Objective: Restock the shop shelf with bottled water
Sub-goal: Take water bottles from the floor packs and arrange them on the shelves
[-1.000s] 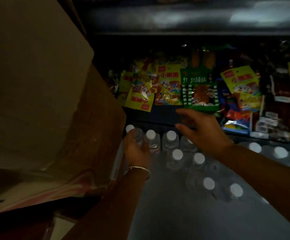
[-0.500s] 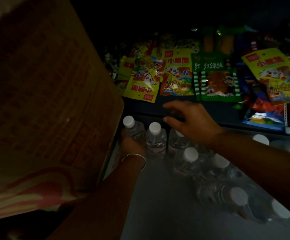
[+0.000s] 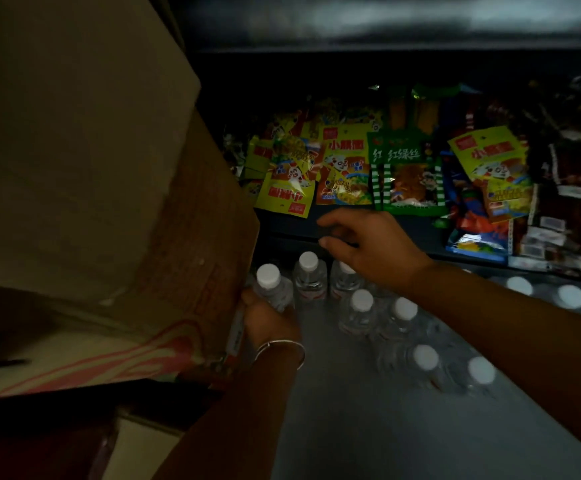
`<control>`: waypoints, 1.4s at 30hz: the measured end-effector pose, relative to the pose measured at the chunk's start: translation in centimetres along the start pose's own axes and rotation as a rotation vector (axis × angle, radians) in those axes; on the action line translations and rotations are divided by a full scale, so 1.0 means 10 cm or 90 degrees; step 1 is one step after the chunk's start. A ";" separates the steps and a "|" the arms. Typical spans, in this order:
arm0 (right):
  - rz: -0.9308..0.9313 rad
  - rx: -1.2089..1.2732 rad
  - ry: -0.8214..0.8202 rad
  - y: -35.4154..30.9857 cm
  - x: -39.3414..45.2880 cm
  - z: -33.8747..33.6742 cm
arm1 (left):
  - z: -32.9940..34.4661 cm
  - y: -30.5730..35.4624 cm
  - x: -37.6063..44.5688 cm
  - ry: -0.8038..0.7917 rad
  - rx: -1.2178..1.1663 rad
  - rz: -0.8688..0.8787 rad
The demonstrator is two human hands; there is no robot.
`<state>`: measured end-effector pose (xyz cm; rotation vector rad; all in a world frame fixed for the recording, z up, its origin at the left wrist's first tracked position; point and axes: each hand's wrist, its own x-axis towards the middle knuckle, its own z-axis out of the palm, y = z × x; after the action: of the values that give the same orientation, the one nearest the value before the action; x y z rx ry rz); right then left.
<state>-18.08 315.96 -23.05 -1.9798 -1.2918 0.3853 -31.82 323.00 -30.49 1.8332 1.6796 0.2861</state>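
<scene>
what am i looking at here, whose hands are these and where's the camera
There is no machine here: these are a person's two bare hands, filmed by one camera worn on their head, looking forward and down. The left hand, with a bangle on its wrist, grips a water bottle beside a cardboard box. The right hand hovers over the other white-capped bottles standing on the grey shelf, fingers loosely curled, holding nothing. Behind hang bright snack packets. The light is dim.
</scene>
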 end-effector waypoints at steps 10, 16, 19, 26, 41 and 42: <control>-0.008 -0.023 -0.005 -1.52 -0.14 -1.47 | -1.61 1.14 -1.05 -0.044 -0.135 0.237; -0.015 -0.048 0.045 -2.64 -0.05 -2.85 | -3.06 2.44 -1.60 -0.086 -0.115 0.394; -0.022 -0.071 0.049 -3.25 0.06 -3.59 | -3.79 3.13 -1.78 -0.073 -0.178 0.440; -0.046 0.014 0.091 -4.61 0.40 -5.09 | -5.60 4.63 -2.18 0.043 -0.208 0.590; -0.176 0.117 0.111 -6.75 1.33 -6.76 | -8.03 6.55 -2.33 0.256 -0.141 0.692; -0.177 0.112 0.117 -6.84 1.41 -6.83 | -8.14 6.64 -2.27 0.245 -0.144 0.701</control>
<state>-16.37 316.10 74.60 -1.6219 -1.3425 0.1700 -26.14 326.20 76.75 2.4358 0.6075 1.2735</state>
